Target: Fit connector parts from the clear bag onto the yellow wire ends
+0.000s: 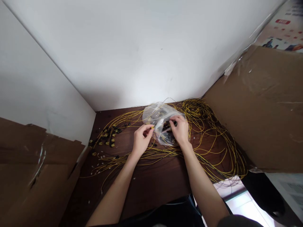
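Observation:
My left hand point(141, 138) pinches a small yellow connector point(152, 127) between thumb and forefinger, just left of a clear plastic bag point(151, 114). My right hand point(180, 128) is at the bag's mouth, its thumb and forefinger drawn together beside dark small parts. What those fingertips grip is too small to make out. Black and yellow small pieces show through the film. Thin yellow and black wires point(146, 157) run beneath both wrists. To the left, several wires end in black-and-yellow connectors point(112, 145); others nearer me have small white tips.
A coiled bundle of yellow wire point(195, 108) lies at the back right of the dark wooden table point(156, 179). Cardboard boxes point(262, 110) stand on the right, and more cardboard point(42, 176) on the left. A white wall point(142, 56) closes off the back.

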Demonstrator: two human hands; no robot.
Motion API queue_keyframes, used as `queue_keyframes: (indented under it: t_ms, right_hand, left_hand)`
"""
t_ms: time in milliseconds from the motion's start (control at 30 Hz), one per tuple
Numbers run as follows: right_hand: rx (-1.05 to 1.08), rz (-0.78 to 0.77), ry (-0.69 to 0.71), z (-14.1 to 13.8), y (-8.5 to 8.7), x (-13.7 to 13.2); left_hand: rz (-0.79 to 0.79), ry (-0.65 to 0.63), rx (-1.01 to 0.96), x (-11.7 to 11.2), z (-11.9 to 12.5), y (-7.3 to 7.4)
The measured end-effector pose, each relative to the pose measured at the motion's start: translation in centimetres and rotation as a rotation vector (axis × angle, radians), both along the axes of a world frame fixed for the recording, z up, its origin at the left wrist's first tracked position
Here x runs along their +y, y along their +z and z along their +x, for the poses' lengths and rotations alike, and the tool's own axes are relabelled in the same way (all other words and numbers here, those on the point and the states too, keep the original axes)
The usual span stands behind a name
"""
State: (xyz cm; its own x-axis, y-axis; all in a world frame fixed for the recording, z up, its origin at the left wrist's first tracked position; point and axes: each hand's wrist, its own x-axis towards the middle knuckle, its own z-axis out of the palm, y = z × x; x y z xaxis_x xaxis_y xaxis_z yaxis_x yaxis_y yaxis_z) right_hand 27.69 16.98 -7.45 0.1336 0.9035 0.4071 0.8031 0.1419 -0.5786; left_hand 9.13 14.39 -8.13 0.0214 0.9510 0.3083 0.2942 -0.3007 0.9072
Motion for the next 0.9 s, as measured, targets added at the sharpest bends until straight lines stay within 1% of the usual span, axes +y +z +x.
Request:
queue_keyframes:
  t_ms: [167,267,500,600,700,900]
  right_hand:
    - [-0.199,-0.119,0.044,-0.5,-0.6,0.1]
    - [-0.265,-0.149,0.071,-0.9,-0.7,0.0]
    - [-0.286,-0.139,0.031,-0.9,-0.7,0.0]
    - [-0.312,-0.132,0.053,-1.0,-0.7,0.0]
    - [-0.276,-0.127,0.077,-1.1,-0.6,-0.1]
    - [-0.191,-0.117,0.053,-1.1,-0.5,-0.2]
  left_hand:
    - [0.026,-0.008,0.021,0.0,-0.1,-0.3]
    - [0.041,-0.01,0.02,0.0,-0.1,-0.4]
    - [0.024,-0.007,0.018,0.0,0.0,-0.3]
    - [0.018,-0.007,0.018,0.0,0.0,-0.2]
    - [0.018,-0.008,0.017,-0.1,0.0,-0.2]
    - [0.03,-0.012,0.021,-0.1,-0.1,-0.2]
